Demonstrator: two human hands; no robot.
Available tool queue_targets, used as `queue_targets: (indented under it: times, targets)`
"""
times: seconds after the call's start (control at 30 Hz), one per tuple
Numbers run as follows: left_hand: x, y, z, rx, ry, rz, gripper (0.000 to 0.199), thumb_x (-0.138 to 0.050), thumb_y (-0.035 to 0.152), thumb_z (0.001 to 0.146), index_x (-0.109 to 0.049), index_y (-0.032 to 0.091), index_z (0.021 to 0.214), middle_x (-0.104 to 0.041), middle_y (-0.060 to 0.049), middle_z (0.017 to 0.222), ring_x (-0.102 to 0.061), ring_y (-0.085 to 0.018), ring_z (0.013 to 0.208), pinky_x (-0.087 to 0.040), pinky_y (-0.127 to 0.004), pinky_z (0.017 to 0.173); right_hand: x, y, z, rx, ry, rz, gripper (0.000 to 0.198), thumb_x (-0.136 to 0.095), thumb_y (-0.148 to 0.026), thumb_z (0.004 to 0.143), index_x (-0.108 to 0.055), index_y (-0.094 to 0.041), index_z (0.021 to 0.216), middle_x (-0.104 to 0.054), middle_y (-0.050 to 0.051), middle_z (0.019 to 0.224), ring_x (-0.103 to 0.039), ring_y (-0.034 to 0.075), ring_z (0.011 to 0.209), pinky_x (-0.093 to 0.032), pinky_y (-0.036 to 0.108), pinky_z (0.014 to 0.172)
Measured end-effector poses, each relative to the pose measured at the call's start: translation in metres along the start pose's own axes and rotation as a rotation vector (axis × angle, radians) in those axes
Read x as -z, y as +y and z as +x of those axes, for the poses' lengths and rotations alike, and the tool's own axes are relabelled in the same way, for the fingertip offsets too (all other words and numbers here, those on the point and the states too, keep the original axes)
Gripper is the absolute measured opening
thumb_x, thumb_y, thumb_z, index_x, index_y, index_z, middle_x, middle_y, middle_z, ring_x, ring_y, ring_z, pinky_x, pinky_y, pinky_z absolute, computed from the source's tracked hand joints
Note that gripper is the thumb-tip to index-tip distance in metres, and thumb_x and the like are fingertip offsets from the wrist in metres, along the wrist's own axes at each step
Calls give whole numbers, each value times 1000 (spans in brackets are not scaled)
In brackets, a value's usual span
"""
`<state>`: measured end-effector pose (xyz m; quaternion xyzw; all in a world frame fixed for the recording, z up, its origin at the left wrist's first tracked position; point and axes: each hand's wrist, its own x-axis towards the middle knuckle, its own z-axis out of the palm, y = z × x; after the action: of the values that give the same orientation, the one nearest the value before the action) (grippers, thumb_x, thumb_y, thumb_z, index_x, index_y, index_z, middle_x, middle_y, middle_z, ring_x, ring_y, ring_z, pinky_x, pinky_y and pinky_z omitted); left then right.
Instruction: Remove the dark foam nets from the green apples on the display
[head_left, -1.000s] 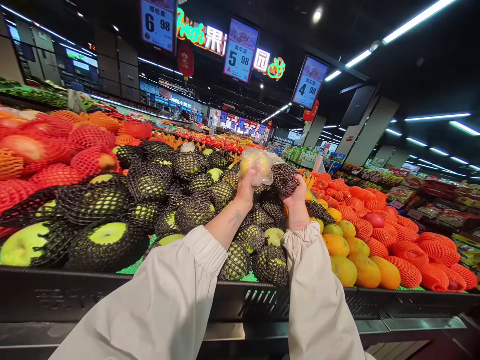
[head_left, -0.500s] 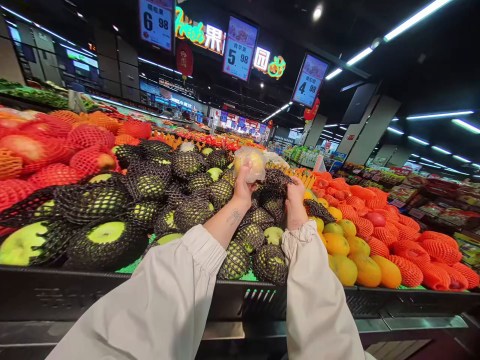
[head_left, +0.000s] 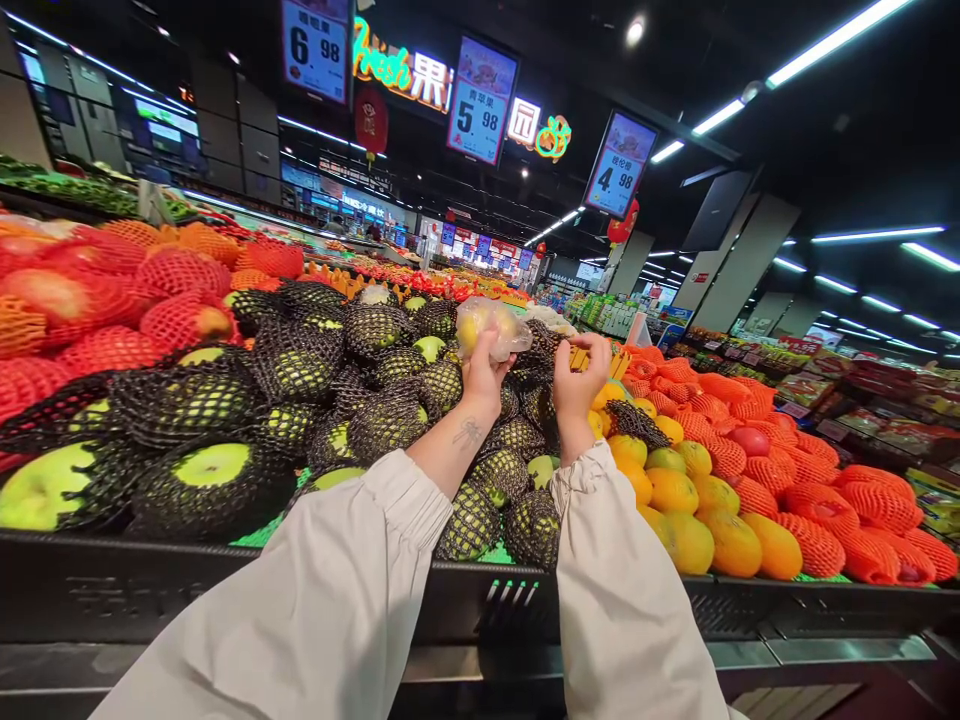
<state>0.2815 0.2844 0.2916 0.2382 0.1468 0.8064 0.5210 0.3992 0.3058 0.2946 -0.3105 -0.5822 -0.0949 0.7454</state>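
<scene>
My left hand (head_left: 486, 370) is closed around a yellowish, pink-tinged fruit in a translucent wrap (head_left: 491, 328), held up above the pile. The fingers on its far side are partly hidden. To its right, my right hand (head_left: 581, 380) is raised with bent fingers, and a gap shows between thumb and fingers with nothing visible in it. Just left of those fingertips lies a piece of black foam netting (head_left: 541, 342). Below and around both hands are green apples in black foam nets (head_left: 390, 425), several with bare green skin showing.
Orange citrus fruit (head_left: 671, 490) lies right of the apples, then fruit in red foam nets (head_left: 817, 500). More red-netted fruit (head_left: 184, 275) is heaped at the left. A black bin edge (head_left: 495, 600) runs along the front. Price signs (head_left: 482, 98) hang overhead.
My right hand has let go of the black netting and shifted slightly left, its fingers now bent and raised. The wrapped fruit in my left hand has turned and moved a little left.
</scene>
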Motion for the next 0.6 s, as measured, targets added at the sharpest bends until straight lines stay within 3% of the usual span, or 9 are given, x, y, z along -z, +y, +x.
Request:
queue_targets:
  times: [0.1,0.2,0.37,0.5,0.6]
  targets:
    - [0,0,0,4,-11,-33,43,-74,43,57,-65,22,94,-69,0,90,-64,-15,84,-49,-22,70,-3,-6,-6,34,-277,24,15,-61,-36,84,-60,-23,78,-63,4,81,-59,21,81,-48,37,87]
    - [0,1,-1,13,-47,-68,43,-75,40,56,-65,20,93,-69,-1,89,-63,-14,81,-49,-22,70,-10,-3,-9,1,-401,49,28,-67,-40,79,-66,-21,100,-70,8,103,-63,24,97,-48,40,95]
    - [1,-1,-4,60,-86,53,45,-74,46,59,-66,20,94,-69,-2,86,-62,-17,78,-45,-25,62,-16,6,-11,-151,-346,51,41,-69,-39,76,-65,-21,112,-71,9,111,-63,26,103,-46,43,102]
    - [0,-2,-7,17,-79,102,47,-77,44,54,-69,19,93,-70,-1,84,-61,-15,73,-42,-24,58,-13,9,-8,-107,-265,10,33,-58,-28,78,-66,-18,109,-71,10,109,-63,25,103,-47,42,101]
    - [-1,-2,-8,-4,-70,114,47,-79,44,53,-70,19,91,-70,-1,83,-61,-15,73,-42,-24,58,-12,12,-7,-101,-242,-15,25,-51,-26,80,-68,-19,98,-71,8,97,-64,23,92,-49,40,95]
